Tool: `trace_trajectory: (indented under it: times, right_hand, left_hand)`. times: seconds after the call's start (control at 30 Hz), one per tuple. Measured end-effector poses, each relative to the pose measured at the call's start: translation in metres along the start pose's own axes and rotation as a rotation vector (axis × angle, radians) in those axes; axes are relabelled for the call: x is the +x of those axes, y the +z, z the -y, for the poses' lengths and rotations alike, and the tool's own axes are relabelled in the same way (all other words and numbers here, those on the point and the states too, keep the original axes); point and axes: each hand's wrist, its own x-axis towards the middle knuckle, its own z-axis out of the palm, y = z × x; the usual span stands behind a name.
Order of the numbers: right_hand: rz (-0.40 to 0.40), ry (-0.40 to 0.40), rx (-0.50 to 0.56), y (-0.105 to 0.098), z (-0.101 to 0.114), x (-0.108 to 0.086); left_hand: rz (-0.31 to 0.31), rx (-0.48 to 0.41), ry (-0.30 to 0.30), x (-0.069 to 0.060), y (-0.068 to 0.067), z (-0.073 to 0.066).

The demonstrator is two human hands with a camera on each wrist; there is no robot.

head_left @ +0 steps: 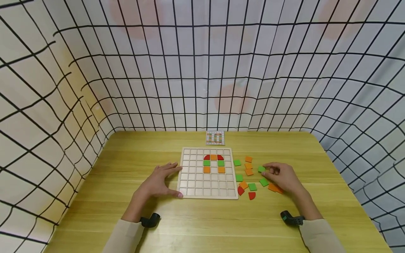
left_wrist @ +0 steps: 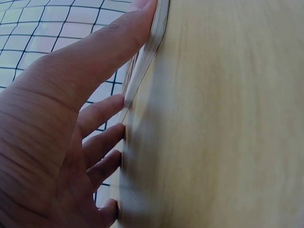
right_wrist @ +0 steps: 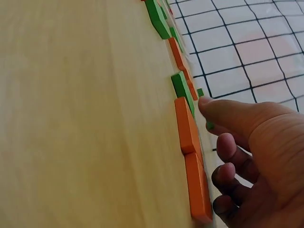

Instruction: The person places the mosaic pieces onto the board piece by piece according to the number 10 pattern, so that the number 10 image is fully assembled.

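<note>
A pale wooden grid board point(head_left: 197, 182) lies flat on the table, with red, green and orange tiles set in an arch in its upper right cells. My left hand point(head_left: 159, 181) is spread at its left side, the thumb on the near corner and fingertips against the edge; the left wrist view shows the thumb point(left_wrist: 104, 45) along the rim. Right of the board, my right hand point(head_left: 281, 175) pinches a green tile point(head_left: 261, 169) between thumb and index finger. In the right wrist view only bits of that tile point(right_wrist: 209, 125) show beside the thumb.
Loose tiles lie between the board and my right hand: several green point(head_left: 252, 187) and orange point(head_left: 249, 172) squares, plus red quarter-rounds point(head_left: 251, 195). Behind the board is a small pattern card point(head_left: 215, 138). A white cloth wall with black grid lines point(head_left: 202, 88) encloses the table point(head_left: 202, 225).
</note>
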Motion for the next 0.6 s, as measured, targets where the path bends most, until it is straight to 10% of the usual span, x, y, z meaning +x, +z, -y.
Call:
trace_trajectory:
  times: [0.6]
  right_hand:
    - [0.031, -0.055, 0.013, 0.019, 0.043, 0.004]
  left_hand:
    - [0.004, 0.003, -0.010, 0.000, -0.002, -0.001]
